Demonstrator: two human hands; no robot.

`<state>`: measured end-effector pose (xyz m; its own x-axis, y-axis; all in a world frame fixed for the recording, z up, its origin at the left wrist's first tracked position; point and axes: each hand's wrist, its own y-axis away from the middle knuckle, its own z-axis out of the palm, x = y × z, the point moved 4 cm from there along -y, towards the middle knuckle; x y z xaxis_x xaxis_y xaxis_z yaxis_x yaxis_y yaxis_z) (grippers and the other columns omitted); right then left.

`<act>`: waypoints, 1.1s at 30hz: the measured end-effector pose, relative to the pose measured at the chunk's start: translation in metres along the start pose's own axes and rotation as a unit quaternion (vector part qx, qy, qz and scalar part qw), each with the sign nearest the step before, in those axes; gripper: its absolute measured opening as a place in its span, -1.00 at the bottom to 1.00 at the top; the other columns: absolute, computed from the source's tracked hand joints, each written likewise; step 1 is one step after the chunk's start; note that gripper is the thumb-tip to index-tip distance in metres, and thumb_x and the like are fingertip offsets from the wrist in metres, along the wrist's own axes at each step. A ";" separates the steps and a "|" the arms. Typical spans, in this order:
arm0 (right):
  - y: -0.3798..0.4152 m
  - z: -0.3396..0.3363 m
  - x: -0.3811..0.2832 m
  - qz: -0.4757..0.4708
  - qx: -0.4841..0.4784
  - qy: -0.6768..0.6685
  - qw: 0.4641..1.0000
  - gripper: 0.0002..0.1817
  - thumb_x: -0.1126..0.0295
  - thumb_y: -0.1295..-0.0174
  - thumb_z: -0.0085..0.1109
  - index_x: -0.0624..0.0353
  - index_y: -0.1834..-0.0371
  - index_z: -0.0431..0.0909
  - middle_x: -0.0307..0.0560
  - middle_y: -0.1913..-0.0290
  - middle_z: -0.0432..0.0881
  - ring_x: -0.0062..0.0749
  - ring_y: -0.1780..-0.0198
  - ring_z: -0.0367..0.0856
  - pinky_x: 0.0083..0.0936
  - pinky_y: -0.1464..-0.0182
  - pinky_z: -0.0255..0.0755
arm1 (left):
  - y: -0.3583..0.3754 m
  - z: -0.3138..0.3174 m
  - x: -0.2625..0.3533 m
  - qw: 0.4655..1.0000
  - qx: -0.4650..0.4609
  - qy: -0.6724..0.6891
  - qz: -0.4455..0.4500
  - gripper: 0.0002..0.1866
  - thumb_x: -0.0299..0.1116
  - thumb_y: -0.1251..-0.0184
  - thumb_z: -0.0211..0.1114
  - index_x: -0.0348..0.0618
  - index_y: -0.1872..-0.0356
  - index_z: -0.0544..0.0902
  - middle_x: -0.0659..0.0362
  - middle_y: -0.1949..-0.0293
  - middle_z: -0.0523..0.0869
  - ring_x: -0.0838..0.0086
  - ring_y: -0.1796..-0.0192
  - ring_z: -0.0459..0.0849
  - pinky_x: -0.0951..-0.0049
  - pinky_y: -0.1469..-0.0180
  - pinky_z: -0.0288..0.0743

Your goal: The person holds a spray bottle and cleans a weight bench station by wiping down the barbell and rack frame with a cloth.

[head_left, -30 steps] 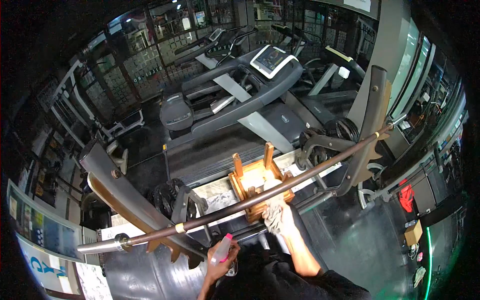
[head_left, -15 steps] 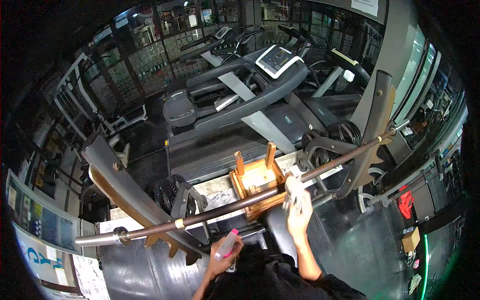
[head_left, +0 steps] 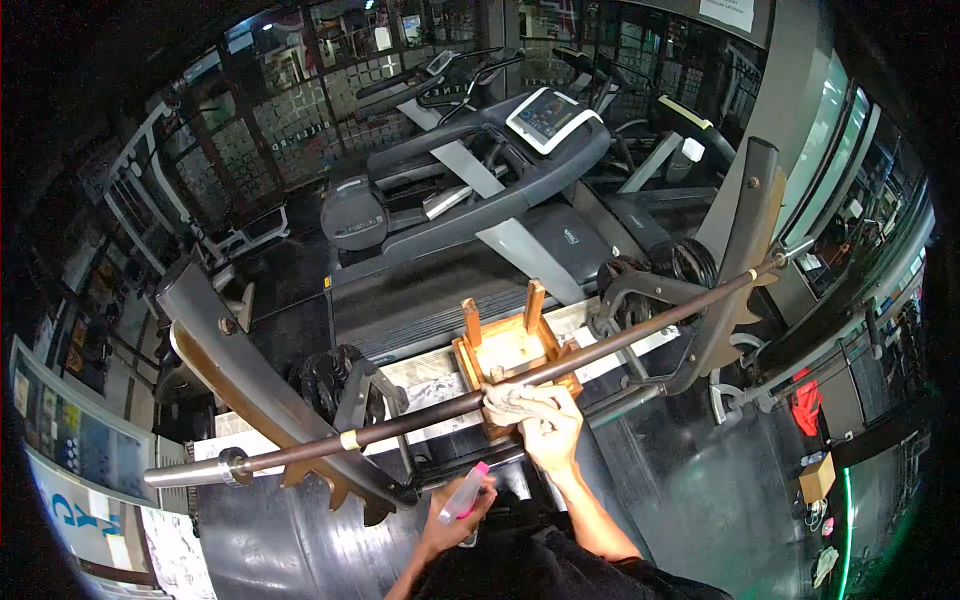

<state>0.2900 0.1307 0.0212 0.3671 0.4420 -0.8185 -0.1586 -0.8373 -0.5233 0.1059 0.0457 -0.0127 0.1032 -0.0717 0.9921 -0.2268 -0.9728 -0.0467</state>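
Observation:
A long barbell (head_left: 400, 431) rests across the two uprights of a rack, running from lower left to upper right. My right hand (head_left: 553, 436) is closed around a pale, crumpled cloth (head_left: 515, 404), which is pressed against the bar near its middle. Lower and to the left, away from the bar, my left hand (head_left: 447, 517) grips a translucent spray bottle (head_left: 464, 494) with pink parts. Its fingers wrap around the bottle and hide some of it. Just beyond the bar stands a wooden stool-like frame (head_left: 534, 309), partly covered by the bar and cloth.
The left rack upright (head_left: 215, 335) and right rack upright (head_left: 747, 230) flank the bar. Weight plates (head_left: 325, 388) hang low at both sides. A large treadmill (head_left: 470, 225) stands beyond the rack. A cardboard box (head_left: 817, 478) lies on the floor at right.
My right hand has moved left along the bar with the cloth, from right of the stool to in front of it. My left hand still holds the bottle, nearly unmoved.

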 end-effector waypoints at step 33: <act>0.131 -0.052 0.004 0.478 0.014 -0.650 0.591 -0.37 -0.02 -0.26 -0.02 0.26 -0.22 0.32 0.10 0.19 0.63 -0.26 0.52 0.60 -0.49 0.56 0.52 | 0.149 0.061 0.020 0.982 0.111 0.141 -0.060 -0.86 -0.46 -0.26 0.25 -0.30 0.22 0.61 0.26 0.41 0.64 0.70 0.52 0.52 0.63 0.44 0.42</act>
<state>0.3184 0.0065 -0.0383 -0.9136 -0.3391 -0.2245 0.2542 -0.9070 0.3358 0.1332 -0.1144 -0.0067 -0.1636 0.0807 0.9832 -0.0098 -0.9967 0.0801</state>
